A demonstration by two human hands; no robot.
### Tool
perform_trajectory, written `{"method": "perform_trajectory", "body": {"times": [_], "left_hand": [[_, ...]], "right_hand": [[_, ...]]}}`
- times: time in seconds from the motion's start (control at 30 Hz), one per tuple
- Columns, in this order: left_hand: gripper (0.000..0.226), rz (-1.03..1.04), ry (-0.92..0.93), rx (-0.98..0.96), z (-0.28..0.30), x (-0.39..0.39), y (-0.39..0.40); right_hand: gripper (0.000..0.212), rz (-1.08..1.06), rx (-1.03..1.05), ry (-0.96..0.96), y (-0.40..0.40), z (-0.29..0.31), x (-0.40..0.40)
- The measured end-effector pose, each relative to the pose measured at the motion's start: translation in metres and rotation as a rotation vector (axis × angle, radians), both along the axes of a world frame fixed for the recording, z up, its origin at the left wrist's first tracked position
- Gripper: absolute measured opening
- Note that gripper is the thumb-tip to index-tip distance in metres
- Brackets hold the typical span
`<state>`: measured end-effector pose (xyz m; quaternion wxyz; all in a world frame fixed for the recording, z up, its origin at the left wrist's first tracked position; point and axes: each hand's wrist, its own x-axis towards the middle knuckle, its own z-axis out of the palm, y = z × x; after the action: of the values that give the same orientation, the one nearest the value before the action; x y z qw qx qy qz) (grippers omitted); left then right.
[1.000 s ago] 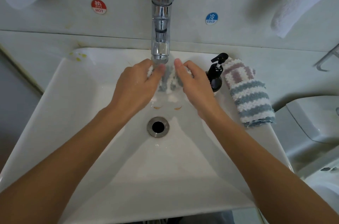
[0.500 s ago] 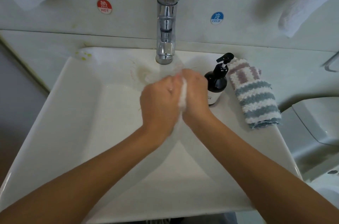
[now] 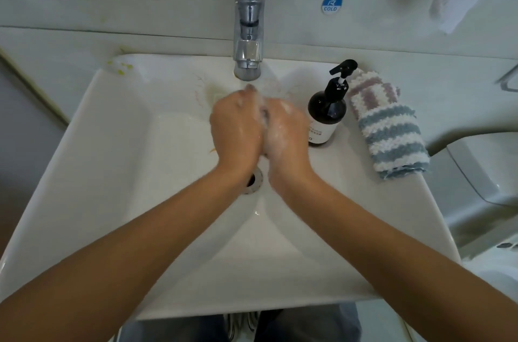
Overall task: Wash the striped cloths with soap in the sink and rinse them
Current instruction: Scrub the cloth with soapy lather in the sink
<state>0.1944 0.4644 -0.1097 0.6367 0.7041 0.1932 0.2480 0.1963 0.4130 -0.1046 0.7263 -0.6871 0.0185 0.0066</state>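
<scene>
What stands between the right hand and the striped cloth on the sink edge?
The dark soap bottle stands between the right hand and the striped cloth, in the head view.

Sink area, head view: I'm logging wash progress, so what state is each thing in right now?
Faucet: running.
Cloth in the hands: bunched, mostly hidden, sudsy.
Left hand: grips that cloth.
Right hand: grips it too, soapy.
Soap bottle: upright on the sink's right rim.
Striped cloth: folded on the rim, beside the bottle.
Drain: open, partly hidden.
</scene>
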Motion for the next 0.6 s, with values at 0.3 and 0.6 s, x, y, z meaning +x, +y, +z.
{"method": "perform_trajectory", "body": {"times": [0.3, 0.6], "left_hand": [[0.05, -0.005, -0.038, -0.031, 0.008, -0.012, -0.01], [0.045, -0.045, -0.014, -0.009, 0.004, -0.013, -0.013]], "right_hand": [[0.035, 0.026, -0.063, -0.049, -0.004, 0.005, 0.009], [0.034, 0.026, -0.152, -0.086, -0.009, 0.01, 0.012]]}}
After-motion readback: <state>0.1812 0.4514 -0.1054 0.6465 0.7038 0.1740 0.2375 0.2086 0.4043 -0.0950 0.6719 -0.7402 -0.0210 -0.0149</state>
